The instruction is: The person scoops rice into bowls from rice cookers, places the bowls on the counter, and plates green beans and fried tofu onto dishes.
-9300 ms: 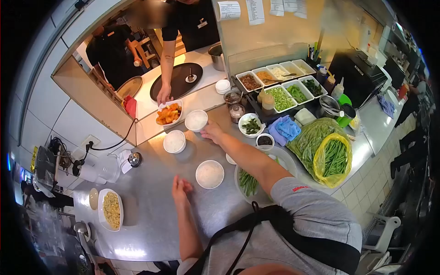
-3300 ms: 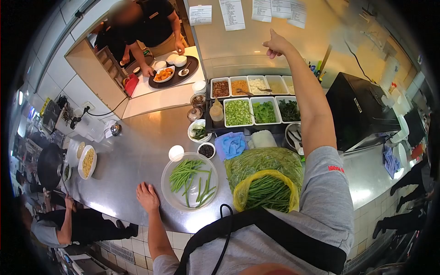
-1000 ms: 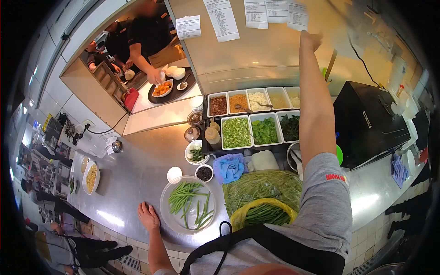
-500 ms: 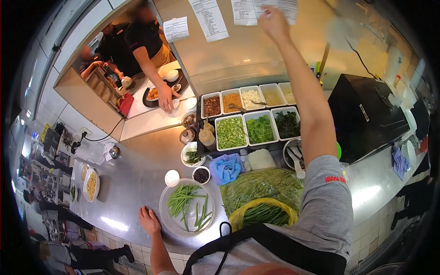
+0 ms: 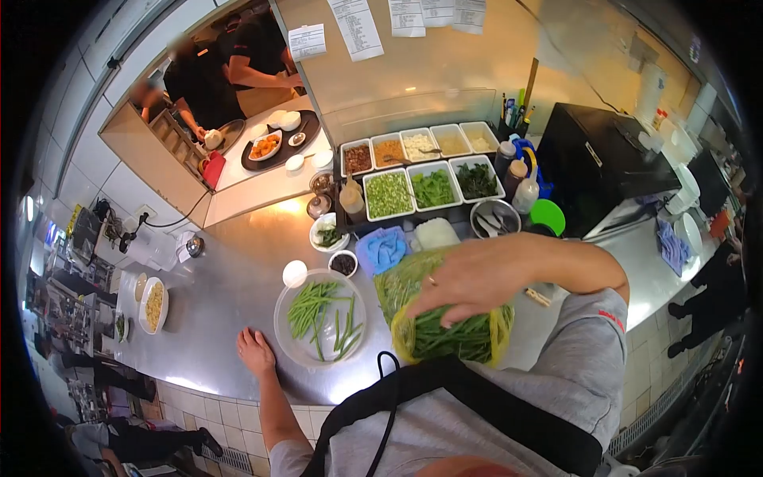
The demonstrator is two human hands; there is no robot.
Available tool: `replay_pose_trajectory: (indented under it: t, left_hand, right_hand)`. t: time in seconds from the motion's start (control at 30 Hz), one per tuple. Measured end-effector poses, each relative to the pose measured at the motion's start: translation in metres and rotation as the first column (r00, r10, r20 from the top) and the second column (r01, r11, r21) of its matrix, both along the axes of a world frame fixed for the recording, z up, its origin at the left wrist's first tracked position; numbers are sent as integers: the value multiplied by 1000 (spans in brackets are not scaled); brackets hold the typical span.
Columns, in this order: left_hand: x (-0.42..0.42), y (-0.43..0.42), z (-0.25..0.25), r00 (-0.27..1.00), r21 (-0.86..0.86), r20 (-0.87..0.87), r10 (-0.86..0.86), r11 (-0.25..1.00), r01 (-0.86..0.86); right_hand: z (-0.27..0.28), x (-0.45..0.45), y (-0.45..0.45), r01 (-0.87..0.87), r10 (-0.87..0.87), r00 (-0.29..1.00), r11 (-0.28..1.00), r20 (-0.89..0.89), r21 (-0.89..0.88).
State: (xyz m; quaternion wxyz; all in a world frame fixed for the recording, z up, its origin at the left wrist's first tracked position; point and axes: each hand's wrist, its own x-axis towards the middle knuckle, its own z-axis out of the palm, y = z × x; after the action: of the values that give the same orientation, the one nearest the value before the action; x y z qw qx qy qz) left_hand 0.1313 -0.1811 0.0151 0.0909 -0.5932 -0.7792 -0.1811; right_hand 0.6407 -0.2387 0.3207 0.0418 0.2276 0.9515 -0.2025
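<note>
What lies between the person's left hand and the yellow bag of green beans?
In the head view, a clear bowl of green beans lies between the left hand and the yellow bag, then a strip of metal counter.

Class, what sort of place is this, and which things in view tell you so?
Most likely a restaurant kitchen: printed slips hang on the wall, white tubs hold chopped ingredients, and a dark tray bearing dishes sits in what looks like a serving hatch.

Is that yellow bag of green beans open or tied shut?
Open: the yellow bag has its mouth spread, showing the green beans inside.
</note>
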Motion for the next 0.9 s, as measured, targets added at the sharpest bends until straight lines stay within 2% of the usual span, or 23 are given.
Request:
replay_pose_trajectory:
  t: [0.03, 0.13, 0.2, 0.27, 0.33, 0.43, 0.57, 0.67, 0.77, 0.87, 0.9]
  left_hand:
    - [0, 0, 1, 1000, -3, -4, 1, 1000, -1]
    - [0, 0, 0, 1000, 4, -12, 13, 1000, -13]
    - [0, -1, -1, 1000, 4, -24, 10, 1000, -10]
    - [-2, -1, 0, 999, 11, -35, 2, 1000, -2]
    - [-2, -2, -2, 999, 26, -33, -6, 1000, 7]
    - [0, -3, 0, 999, 25, -36, -4, 1000, 5]
    - [0, -5, -1, 999, 53, -49, -13, 998, 16]
    - [-1, -10, -4, 998, 54, -59, -29, 998, 32]
    - [7, -18, -4, 998, 30, -37, -53, 998, 54]
    - [16, -32, -2, 996, 38, -24, -88, 995, 88]
    - [19, -37, -1, 994, 40, -21, -103, 994, 104]
  right_hand:
    - [-2, 2, -17, -20, 18, 998, 999, -52, -36]
    - [-7, 9, -62, 204, -217, 960, 975, -178, -86]
    - [-26, 14, -88, 327, -380, 856, 923, -349, -204]
    - [-52, 12, -113, 413, -548, 690, 835, -473, -364]
    - [-79, 5, -139, 447, -705, 478, 709, -525, -545]
    - [-134, -15, -162, 247, -859, 87, 510, -505, -824]
    - [-165, -36, -171, 221, -894, 1, 436, -447, -872]
    - [-178, -34, -173, 328, -867, -6, 469, -498, -820]
    - [-189, -31, -171, 347, -765, 16, 608, -644, -714]
    - [-190, -39, -172, 87, -800, -67, 591, -596, -802]
    - [-189, -43, -171, 62, -799, -51, 597, -600, -800]
